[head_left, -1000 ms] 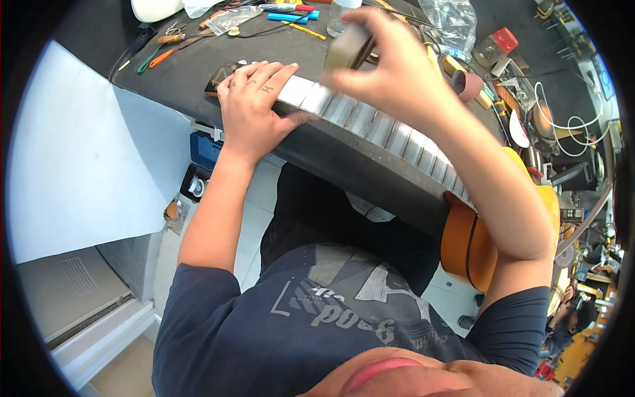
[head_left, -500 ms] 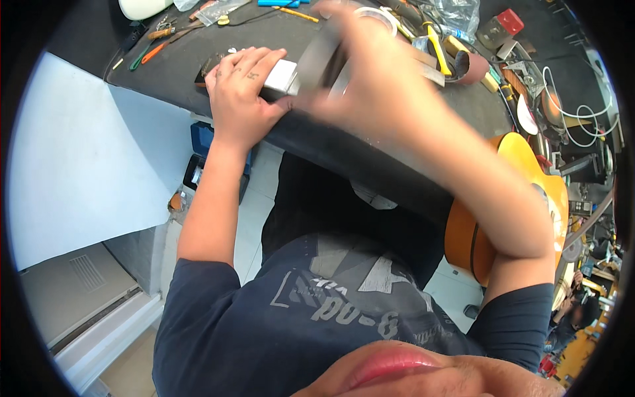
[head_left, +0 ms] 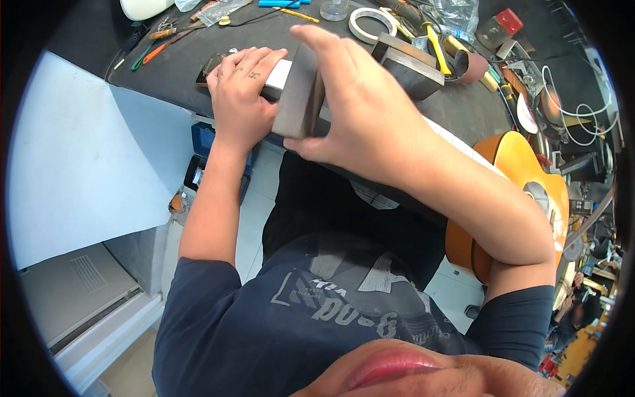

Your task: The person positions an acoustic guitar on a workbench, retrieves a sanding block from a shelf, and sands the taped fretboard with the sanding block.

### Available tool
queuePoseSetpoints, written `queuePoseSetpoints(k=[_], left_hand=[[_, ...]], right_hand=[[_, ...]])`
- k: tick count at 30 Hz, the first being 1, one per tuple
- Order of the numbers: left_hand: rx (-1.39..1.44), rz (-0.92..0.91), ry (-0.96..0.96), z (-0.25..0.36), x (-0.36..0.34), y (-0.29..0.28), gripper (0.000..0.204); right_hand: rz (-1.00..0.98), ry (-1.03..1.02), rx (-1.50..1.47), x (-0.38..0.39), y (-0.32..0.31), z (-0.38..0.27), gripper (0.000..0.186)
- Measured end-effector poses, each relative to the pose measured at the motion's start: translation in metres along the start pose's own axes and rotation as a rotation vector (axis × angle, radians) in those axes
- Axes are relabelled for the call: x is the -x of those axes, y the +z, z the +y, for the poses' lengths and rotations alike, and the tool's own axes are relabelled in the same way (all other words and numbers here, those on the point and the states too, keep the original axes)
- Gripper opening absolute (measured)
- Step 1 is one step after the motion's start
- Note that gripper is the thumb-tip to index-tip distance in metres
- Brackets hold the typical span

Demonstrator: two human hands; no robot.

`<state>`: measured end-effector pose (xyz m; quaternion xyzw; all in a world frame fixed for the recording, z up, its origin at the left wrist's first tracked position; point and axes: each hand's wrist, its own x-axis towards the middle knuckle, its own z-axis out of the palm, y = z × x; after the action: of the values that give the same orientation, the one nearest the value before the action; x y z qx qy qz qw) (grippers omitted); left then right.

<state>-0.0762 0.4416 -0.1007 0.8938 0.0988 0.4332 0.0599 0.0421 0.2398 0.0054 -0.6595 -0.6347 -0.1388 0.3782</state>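
My left hand (head_left: 239, 99) is closed over the neck end of an acoustic guitar lying along the bench edge. A dark wooden end (head_left: 204, 74) of it shows beside the fingers, and a white covering (head_left: 276, 75) shows past the knuckles. My right hand (head_left: 367, 109) grips a grey rectangular sanding block (head_left: 296, 96), tilted up on end beside my left hand. Whether the block touches the neck cannot be seen. The guitar's orange-yellow body (head_left: 519, 162) sits at the right, partly behind my right forearm, which hides much of the neck.
Another dark block (head_left: 413, 71) stands on the dark bench, near a tape roll (head_left: 353, 25) and a yellow-handled brush (head_left: 436, 47). Hand tools (head_left: 153, 51) lie far left. Cluttered tools and white cables (head_left: 562, 99) fill the right side. A blue case (head_left: 202, 137) sits below the bench's left.
The right hand, blurred by motion before, is now sharper and slightly lower, with the block tilted up in it. The tape roll and second block have come into fuller view. The left hand stays put.
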Motion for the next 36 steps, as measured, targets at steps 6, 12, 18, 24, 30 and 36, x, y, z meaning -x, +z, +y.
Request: queuePoseSetpoints(k=[6, 12, 18, 24, 30, 36], left_hand=[[0.009, 0.027, 0.016, -0.001, -0.003, 0.000, 0.061], [-0.015, 0.014, 0.010, -0.001, -0.001, 0.003, 0.069], [-0.002, 0.016, 0.018, 0.002, -0.004, 0.001, 0.062], [0.026, 0.006, 0.003, 0.009, -0.005, -0.003, 0.065], [-0.014, 0.005, 0.008, 0.004, 0.003, -0.002, 0.065], [0.016, -0.007, 0.011, 0.010, -0.005, -0.007, 0.058]], right_hand=[[-0.105, 0.065, -0.019, -0.004, -0.001, -0.001, 0.095], [-0.104, 0.124, 0.076, -0.007, -0.004, 0.005, 0.083], [-0.344, 0.525, -0.004, -0.028, -0.017, 0.011, 0.079], [-0.157, 0.268, 0.028, -0.020, -0.017, 0.012, 0.102], [-0.277, 0.408, -0.014, -0.032, -0.029, 0.007, 0.104], [-0.177, 0.387, 0.013, -0.029, -0.025, 0.018, 0.112]])
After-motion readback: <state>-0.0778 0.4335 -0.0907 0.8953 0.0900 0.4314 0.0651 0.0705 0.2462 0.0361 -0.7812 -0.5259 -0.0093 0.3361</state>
